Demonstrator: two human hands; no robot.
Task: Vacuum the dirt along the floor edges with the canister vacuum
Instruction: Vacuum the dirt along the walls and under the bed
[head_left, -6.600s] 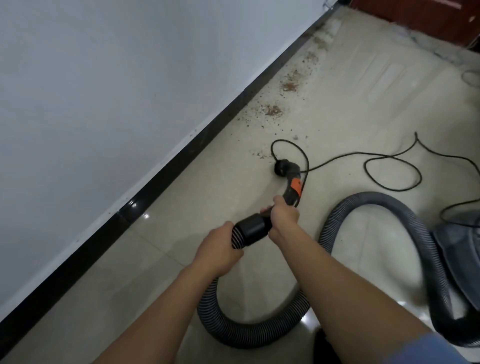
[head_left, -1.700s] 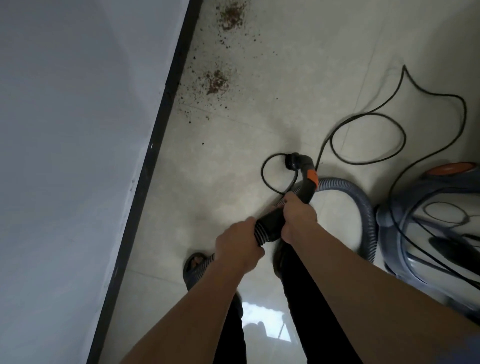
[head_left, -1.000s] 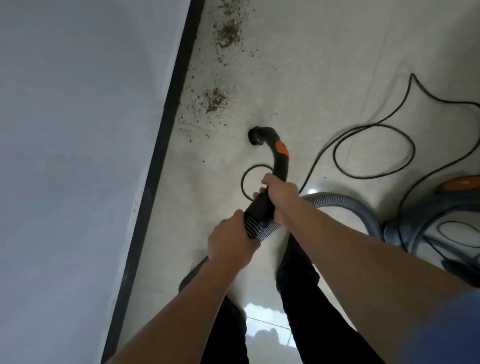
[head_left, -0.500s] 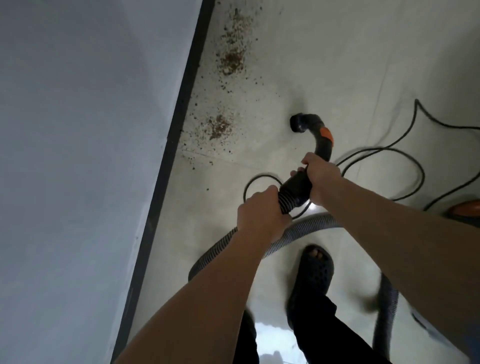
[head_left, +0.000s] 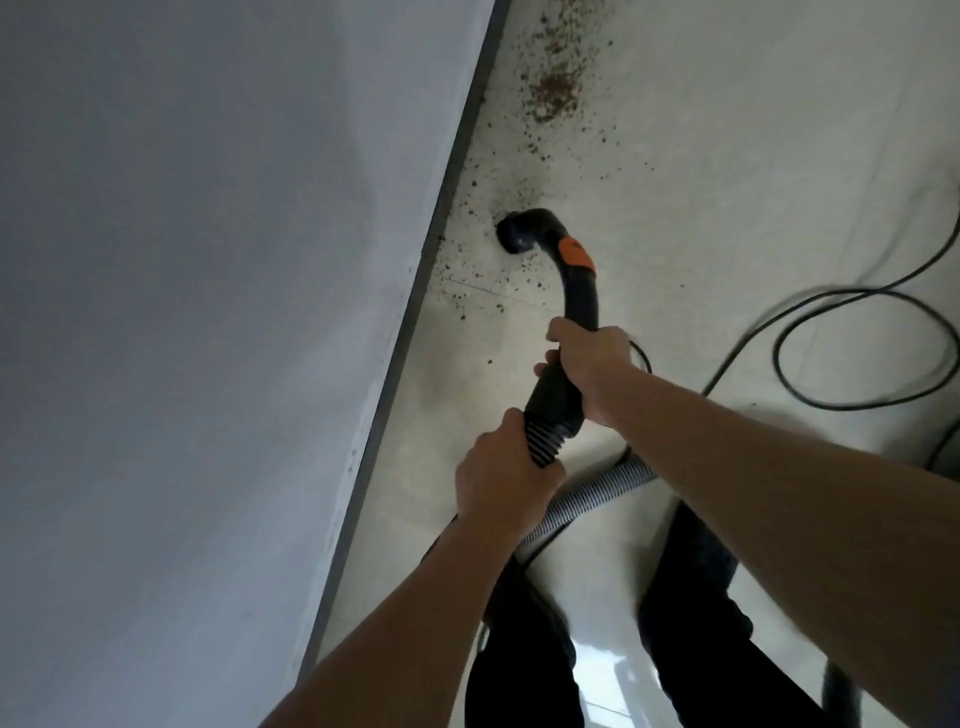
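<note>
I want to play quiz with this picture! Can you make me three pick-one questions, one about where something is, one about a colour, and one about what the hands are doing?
1. Where is the nozzle?
A. next to the baseboard
B. up in the air over the cord
C. behind the legs

2. What colour is the patch on the black wand?
A. green
B. orange
C. yellow

3. What are the hands doing?
A. both are empty
B. only one holds something
C. both are holding the vacuum

Answers:
1 A, the nozzle is on the floor among the dirt specks, close to the dark baseboard.
2 B, the patch just below the bend is bright orange.
3 C, the right hand grips the wand and the left hand grips the hose end.
</note>
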